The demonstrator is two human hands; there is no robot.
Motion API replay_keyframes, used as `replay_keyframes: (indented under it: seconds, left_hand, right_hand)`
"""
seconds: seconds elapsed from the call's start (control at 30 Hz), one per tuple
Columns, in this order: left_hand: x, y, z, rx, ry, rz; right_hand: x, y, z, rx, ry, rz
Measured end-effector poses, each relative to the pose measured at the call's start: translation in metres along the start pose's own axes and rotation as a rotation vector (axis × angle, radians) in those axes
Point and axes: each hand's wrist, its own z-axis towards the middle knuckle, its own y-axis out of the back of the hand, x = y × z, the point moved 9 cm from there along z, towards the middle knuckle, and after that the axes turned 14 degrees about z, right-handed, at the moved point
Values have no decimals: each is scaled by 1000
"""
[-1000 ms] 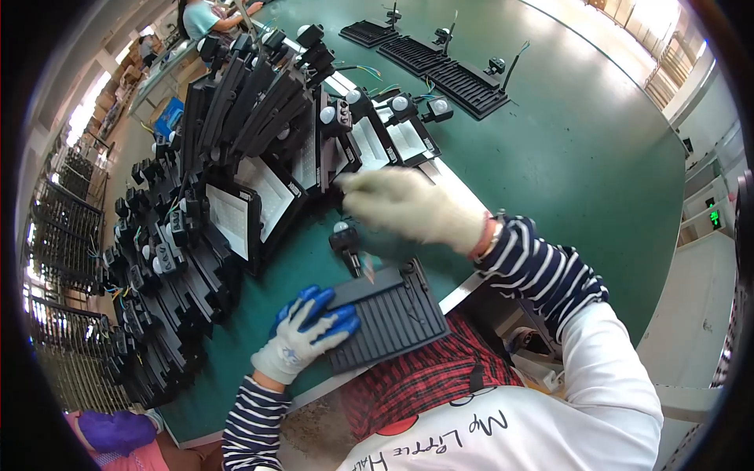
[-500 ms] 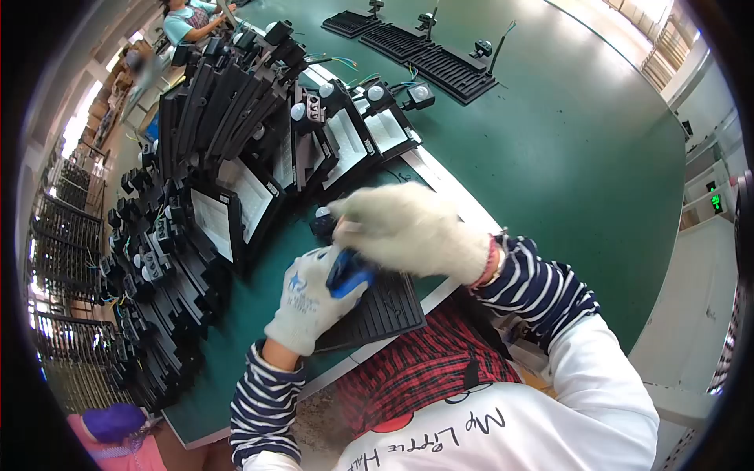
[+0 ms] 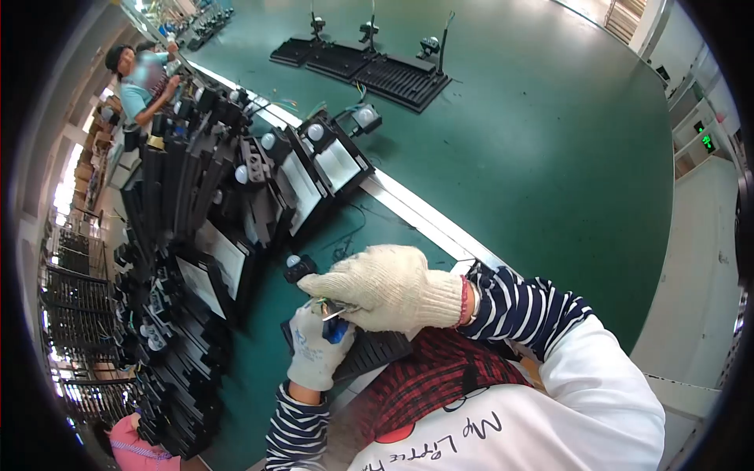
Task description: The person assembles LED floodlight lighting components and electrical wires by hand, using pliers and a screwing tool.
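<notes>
The black ribbed floodlight housing (image 3: 382,351) is laid flat on the green tabletop (image 3: 550,157), at its near edge, partly covered by both hands. The left hand (image 3: 316,349), gloved in white with a blue palm, is curled around the housing's left end. The right hand (image 3: 389,286), gloved in cream knit, is pinched closed on thin wires (image 3: 320,303), just beside a small black white-domed sensor (image 3: 295,265).

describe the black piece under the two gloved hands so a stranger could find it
On the green table, follow the white strip down to the near edge. There a ribbed black housing lies flat under the left hand and right hand. The neighbouring lights stand stacked on edge, white faces showing.
</notes>
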Motion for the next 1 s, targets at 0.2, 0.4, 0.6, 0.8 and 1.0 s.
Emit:
replay_keyframes:
  seconds: [0.2,0.4,0.6,0.8,1.0]
  left_hand:
    - [2,-5,-1,-118,210,-679]
    - [-7,-18,-11,-342,86,-183]
    - [-25,-16,-3,-291,-89,-72]
    - [-37,-13,-1,-260,-136,-79]
    - [-25,-12,15,-338,-44,-585]
  right_hand:
    - [4,15,1,-100,-81,87]
    - [7,26,-16,-335,-56,292]
    - [4,28,-30,-575,58,644]
    - [-11,16,-52,-511,-108,925]
    - [-54,11,-85,-668,-231,768]
